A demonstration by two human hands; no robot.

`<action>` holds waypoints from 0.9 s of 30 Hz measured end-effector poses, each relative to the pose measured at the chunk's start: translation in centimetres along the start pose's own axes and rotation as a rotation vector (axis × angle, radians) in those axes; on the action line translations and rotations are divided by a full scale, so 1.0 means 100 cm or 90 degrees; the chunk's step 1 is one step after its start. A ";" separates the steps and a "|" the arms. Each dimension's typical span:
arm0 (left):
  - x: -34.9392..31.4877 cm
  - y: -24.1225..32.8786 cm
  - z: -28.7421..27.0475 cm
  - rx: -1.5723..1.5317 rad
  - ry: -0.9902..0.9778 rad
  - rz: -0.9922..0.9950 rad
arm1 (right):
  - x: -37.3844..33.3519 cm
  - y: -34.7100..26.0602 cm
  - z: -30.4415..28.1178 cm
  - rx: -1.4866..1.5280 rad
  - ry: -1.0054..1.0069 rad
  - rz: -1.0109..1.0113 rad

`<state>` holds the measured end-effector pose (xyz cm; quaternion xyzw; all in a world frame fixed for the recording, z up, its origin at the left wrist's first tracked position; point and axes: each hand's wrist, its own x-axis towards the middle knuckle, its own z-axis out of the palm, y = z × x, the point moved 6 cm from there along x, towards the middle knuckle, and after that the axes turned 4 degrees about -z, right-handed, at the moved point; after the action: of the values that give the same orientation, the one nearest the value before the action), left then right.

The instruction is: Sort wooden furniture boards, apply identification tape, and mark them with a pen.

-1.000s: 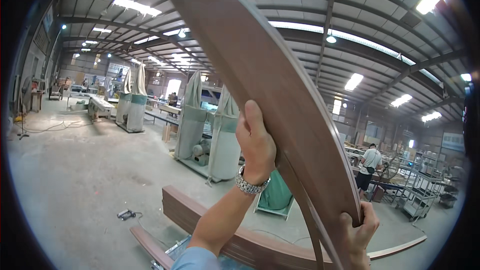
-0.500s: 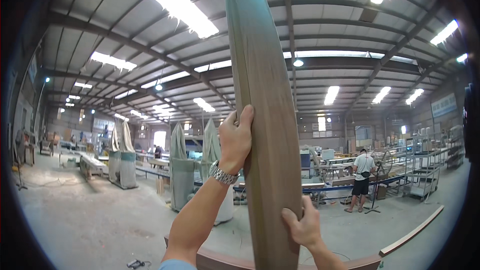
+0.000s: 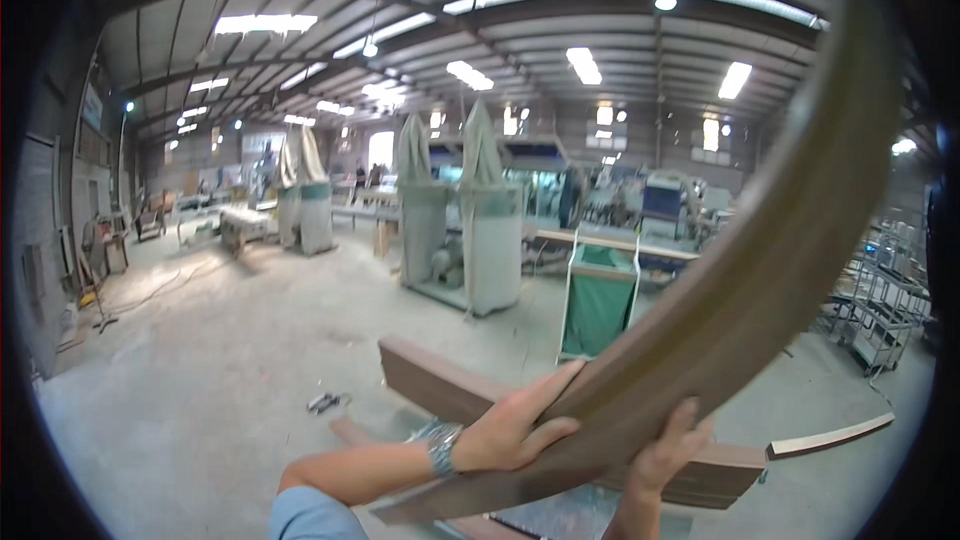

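Observation:
A long brown wooden board (image 3: 740,290) runs slantwise across the view, from low at the middle up to the upper right. It looks bowed and is somewhat blurred. My left hand (image 3: 512,428), with a metal watch on the wrist, grips its left edge near the lower end. On the opposite edge, a little to the right, my right hand (image 3: 668,452) holds the board, fingertips on its face. Beneath it, a thick brown wooden beam (image 3: 435,380) lies crosswise, partly hidden by the board and my hands.
Dust collectors with cloth bags (image 3: 490,240) stand beyond, beside a green fabric bin (image 3: 600,310) on a white frame. A small tool (image 3: 325,402) lies on the floor at left. At right are a curved wooden strip (image 3: 830,435) and a metal rack trolley (image 3: 880,310).
The board has gone from nearly upright to slanting, its top swung to the right and its lower end to the left. Both hands have come lower with it. The view has turned left and down.

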<state>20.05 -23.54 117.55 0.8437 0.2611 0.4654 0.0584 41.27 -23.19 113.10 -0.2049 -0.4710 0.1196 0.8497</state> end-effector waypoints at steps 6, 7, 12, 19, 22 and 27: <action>-0.156 -0.083 -0.012 0.198 -0.027 -0.165 | -0.003 -0.014 -0.040 0.083 0.302 0.116; -0.169 -0.089 -0.018 0.226 -0.005 -0.148 | -0.005 -0.014 -0.048 0.106 0.349 0.140; -0.179 -0.092 -0.032 0.336 0.039 -0.065 | 0.021 -0.034 -0.105 0.209 0.443 0.252; -0.266 -0.205 -0.069 0.354 -0.036 -0.294 | -0.066 0.027 -0.179 0.136 0.363 0.281; -0.289 -0.229 -0.119 0.318 -0.015 -0.420 | -0.097 0.059 -0.221 0.167 0.470 0.333; -0.316 -0.310 -0.180 0.379 -0.127 -0.603 | -0.161 0.137 -0.318 -0.137 0.291 0.333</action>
<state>-20.19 -15.21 93.19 0.6545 0.7240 0.2133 0.0447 59.63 -24.89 79.67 -0.4278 -0.2101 0.2338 0.8475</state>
